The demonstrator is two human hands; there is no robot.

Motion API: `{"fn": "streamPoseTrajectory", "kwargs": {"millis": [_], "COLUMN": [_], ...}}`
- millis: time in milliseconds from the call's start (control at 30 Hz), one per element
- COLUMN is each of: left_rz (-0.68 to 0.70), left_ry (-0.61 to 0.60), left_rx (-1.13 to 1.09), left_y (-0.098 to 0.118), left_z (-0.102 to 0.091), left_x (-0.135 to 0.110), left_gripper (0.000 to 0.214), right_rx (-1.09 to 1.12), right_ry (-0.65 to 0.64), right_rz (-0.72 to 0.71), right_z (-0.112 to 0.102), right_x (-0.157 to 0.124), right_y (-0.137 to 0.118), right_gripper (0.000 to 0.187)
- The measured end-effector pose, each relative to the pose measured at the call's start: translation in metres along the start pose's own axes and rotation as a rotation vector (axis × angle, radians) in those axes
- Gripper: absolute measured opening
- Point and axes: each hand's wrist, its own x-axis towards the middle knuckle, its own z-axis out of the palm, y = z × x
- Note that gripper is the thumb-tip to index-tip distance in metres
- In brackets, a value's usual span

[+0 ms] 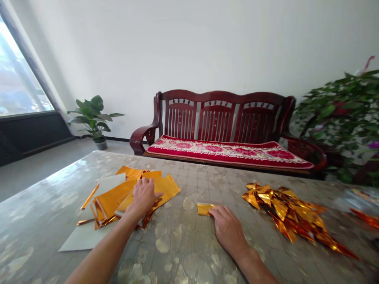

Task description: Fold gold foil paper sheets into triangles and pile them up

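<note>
My left hand [144, 194] lies over a loose pile of gold foil paper sheets [114, 194], its thumb spread to the right and its fingertips on the paper. A few paler sheets show among and under the gold ones. To the right, my right hand [229, 228] is closed at the fingertips on the right end of a small strip of gold foil paper [203, 209], which lies on the tabletop with a pale upper edge. Further right is a heap of folded, pointed gold foil pieces [281, 209].
The table [177, 256] has a glossy patterned cover. Clear plastic packaging [355, 201] sits at its right edge. Beyond the table stands a dark red wooden bench [217, 118] with a red floral cushion [225, 152]. Potted plants [94, 116] flank it.
</note>
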Motion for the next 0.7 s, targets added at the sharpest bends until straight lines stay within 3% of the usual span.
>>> {"fn": "streamPoseTrajectory", "kwargs": {"millis": [233,333,433,500,633,700], "left_rz": [-0.101,-0.092,-0.061,-0.076,-0.095,-0.049], "left_ry": [-0.141,-0.18,-0.174,-0.075,0.39,0.528], "left_rx": [-0.069,-0.183,-0.272,-0.317,-0.224,-0.122], "left_y": [-0.01,-0.013,-0.018,-0.022,-0.031,-0.031], "left_z": [0.017,0.019,0.009,-0.007,-0.043,-0.046], "left_x": [0.009,0.015,0.017,0.013,-0.004,-0.015], "left_gripper": [0.067,0.059,0.044,0.04,0.029,0.032], "right_rx": [-0.013,-0.001,0.013,0.024,0.055,0.061], "right_ry": [0.047,0.053,0.045,0.04,0.043,0.042], "right_rz": [-0.019,-0.02,-0.012,-0.011,-0.015,-0.016], "right_z": [0.001,0.001,0.001,0.002,0.003,0.004], "right_x": [0.0,0.0,0.0,0.0,0.0,-0.001], "right_y": [0.001,0.002,0.002,0.003,0.004,0.005], "right_gripper": [0.034,0.033,0.031,0.031,0.032,0.032]}}
